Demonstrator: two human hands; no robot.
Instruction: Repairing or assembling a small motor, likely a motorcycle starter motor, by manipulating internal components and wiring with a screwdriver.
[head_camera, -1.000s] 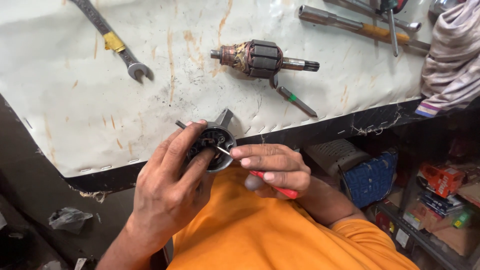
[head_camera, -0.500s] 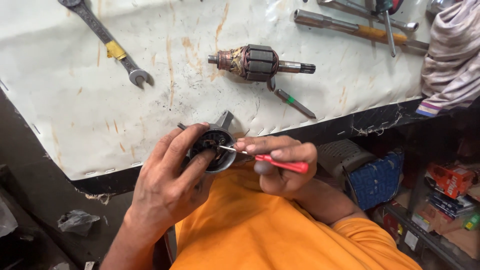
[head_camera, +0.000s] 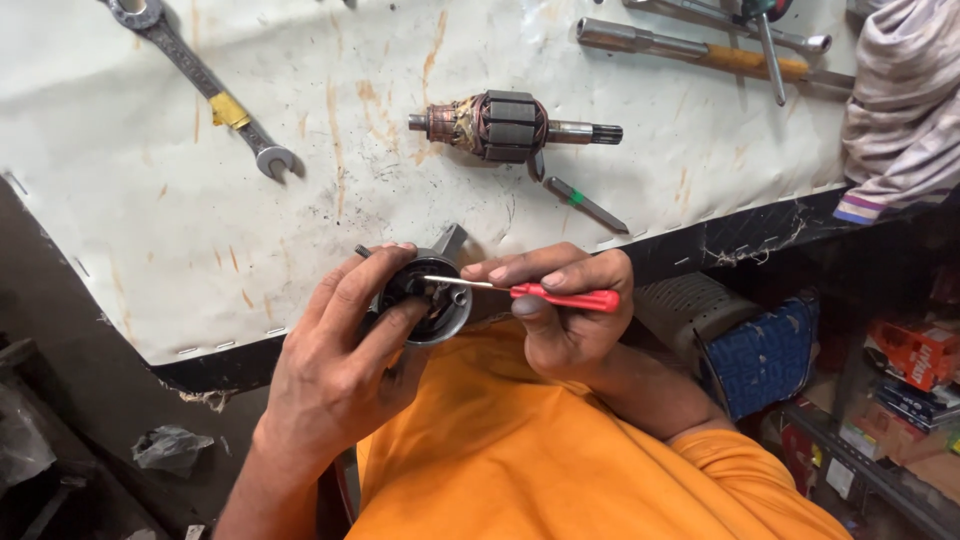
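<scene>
Stained white worktop (head_camera: 150, 230) carries an armature (head_camera: 500, 126) at twelve o'clock. At centre, left hand (head_camera: 335, 365) wraps a round motor housing (head_camera: 432, 300); right hand (head_camera: 560, 305) pinches a red screwdriver (head_camera: 545, 294), tip inside. Better keep the housing steady and the blade straight.

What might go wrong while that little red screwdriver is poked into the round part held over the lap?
The thin tip of the red screwdriver could slip inside the round motor housing and jab the left hand wrapped around it. The housing is held past the table edge, so anything loosened may drop to the lap or floor.
</scene>
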